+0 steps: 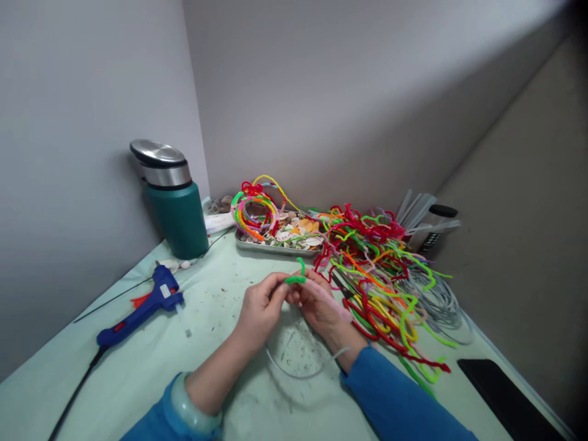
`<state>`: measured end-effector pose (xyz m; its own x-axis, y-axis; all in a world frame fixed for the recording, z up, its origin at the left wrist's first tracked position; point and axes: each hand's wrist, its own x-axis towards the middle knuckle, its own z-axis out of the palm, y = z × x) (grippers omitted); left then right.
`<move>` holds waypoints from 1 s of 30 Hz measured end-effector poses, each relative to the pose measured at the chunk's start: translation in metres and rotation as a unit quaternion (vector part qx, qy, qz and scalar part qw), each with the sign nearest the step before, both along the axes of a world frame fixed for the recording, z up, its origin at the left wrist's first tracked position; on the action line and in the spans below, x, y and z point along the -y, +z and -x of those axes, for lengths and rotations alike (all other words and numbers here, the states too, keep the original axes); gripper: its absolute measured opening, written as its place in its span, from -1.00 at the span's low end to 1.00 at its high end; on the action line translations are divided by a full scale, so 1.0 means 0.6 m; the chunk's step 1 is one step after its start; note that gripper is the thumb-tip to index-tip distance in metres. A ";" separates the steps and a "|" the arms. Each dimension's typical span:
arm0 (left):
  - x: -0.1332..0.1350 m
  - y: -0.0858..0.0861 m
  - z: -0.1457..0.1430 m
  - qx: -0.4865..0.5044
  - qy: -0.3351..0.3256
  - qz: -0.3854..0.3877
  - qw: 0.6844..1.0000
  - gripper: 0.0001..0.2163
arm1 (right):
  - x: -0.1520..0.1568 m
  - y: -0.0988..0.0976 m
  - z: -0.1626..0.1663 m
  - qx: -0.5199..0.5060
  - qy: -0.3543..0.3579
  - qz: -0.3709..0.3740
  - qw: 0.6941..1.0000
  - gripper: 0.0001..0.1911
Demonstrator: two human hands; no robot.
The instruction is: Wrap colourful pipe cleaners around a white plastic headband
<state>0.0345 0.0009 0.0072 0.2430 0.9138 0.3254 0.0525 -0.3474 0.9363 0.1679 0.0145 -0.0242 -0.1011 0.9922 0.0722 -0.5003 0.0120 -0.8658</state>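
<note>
Both my hands meet over the pale green table (215, 361) and pinch a short green pipe cleaner (296, 278), whose free end curls upward. My left hand (260, 309) grips its left part with closed fingers. My right hand (319, 303) holds the right part, fingers closed too. A thin whitish wire hoop (294, 370) curves on the table below my hands; whether a hand also holds it I cannot tell. A heap of coloured pipe cleaners (381, 269) lies just right of my right hand.
A blue glue gun (144, 306) with its cord lies at the left. A green flask (177, 208) stands in the corner. A metal tray (275, 245) with shells and coiled pipe cleaners sits behind. Grey wire coils (438, 303) and a black flat object (500, 392) are at the right.
</note>
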 end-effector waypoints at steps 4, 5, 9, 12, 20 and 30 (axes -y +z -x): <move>-0.007 -0.009 -0.001 0.036 -0.006 0.081 0.996 -0.81 | 0.003 0.007 0.002 0.012 -0.016 0.008 1.000 -0.85; -0.009 -0.012 -0.001 0.045 -0.004 0.096 0.994 -0.80 | 0.003 0.007 0.003 0.018 -0.020 0.005 1.000 -0.85; -0.017 -0.021 -0.002 0.082 0.008 0.160 0.984 -0.78 | 0.003 0.003 0.006 0.050 -0.032 -0.018 0.998 -0.84; -0.020 -0.025 -0.003 0.110 0.001 0.202 0.973 -0.76 | 0.002 -0.002 0.006 0.074 -0.048 -0.017 0.996 -0.84; -0.024 -0.027 -0.005 0.168 -0.006 0.243 0.955 -0.74 | 0.004 0.002 0.009 0.118 -0.076 -0.034 0.990 -0.83; -0.028 -0.043 0.006 -0.018 0.080 0.158 0.984 -0.76 | -0.002 -0.014 0.016 0.209 -0.123 -0.103 0.965 -0.89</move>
